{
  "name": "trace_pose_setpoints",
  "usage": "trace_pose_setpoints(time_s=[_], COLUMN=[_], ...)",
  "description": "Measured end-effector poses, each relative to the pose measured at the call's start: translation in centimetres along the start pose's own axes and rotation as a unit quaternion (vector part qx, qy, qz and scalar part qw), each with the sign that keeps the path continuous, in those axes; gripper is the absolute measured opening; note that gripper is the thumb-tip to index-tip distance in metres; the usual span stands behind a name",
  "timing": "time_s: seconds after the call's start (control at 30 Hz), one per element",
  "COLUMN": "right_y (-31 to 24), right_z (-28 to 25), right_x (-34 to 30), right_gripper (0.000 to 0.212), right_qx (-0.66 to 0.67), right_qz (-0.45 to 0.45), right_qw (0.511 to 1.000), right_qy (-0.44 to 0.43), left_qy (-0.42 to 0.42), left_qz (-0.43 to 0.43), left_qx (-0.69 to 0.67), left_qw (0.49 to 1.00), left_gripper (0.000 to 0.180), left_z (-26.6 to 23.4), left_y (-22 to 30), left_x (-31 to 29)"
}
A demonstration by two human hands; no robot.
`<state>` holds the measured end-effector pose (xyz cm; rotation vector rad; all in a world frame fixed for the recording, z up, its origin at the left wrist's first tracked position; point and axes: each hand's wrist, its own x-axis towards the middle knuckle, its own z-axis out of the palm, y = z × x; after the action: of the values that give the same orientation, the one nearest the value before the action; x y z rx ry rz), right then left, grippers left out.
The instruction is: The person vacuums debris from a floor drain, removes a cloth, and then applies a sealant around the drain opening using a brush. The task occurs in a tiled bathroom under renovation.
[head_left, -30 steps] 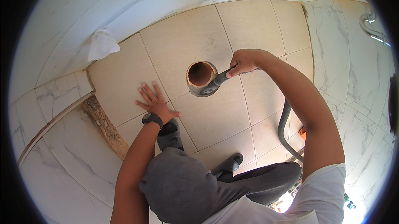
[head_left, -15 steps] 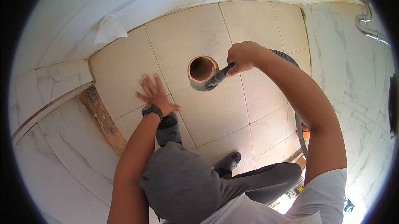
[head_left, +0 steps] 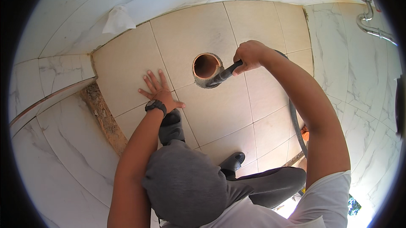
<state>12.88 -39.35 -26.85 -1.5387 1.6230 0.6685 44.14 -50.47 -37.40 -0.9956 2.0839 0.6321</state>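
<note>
My right hand [head_left: 249, 55] grips a dark hose nozzle [head_left: 223, 76] whose tip points at the rim of a round drain hole [head_left: 206, 66] in the beige tiled floor [head_left: 190, 29]. The grey hose [head_left: 294, 122] runs back under my right forearm. My left hand [head_left: 159, 91] lies flat on the floor tiles with fingers spread, left of the hole, a black watch [head_left: 155, 105] on its wrist. I am crouched, my grey-trousered knee [head_left: 186, 185] below the hands.
White marbled wall tiles [head_left: 63, 152] enclose the floor on the left, top and right. A crumpled white cloth [head_left: 118, 19] lies at the far left corner. A chrome pipe [head_left: 372, 23] is fixed at upper right. A rough brown unfinished strip [head_left: 103, 118] edges the floor at left. Dark shoes [head_left: 232, 162] rest on the tiles.
The view has shifted slightly; my right hand keeps the nozzle at the hole's edge and my left hand stays flat on the tiles.
</note>
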Motion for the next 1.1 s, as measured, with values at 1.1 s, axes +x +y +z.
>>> trace_pose_setpoints(time_s=[1.1], right_y=[-21.0], right_z=[12.5], right_x=[0.0], right_gripper=[0.051], right_qx=[0.652], right_qz=[0.285], right_qw=[0.67], right_qy=[0.21], left_qy=[0.006], left_qz=[0.002], left_qx=[0.002], left_qw=[1.0], left_gripper=[0.17], left_z=[0.0], left_y=[0.1], left_x=[-0.1])
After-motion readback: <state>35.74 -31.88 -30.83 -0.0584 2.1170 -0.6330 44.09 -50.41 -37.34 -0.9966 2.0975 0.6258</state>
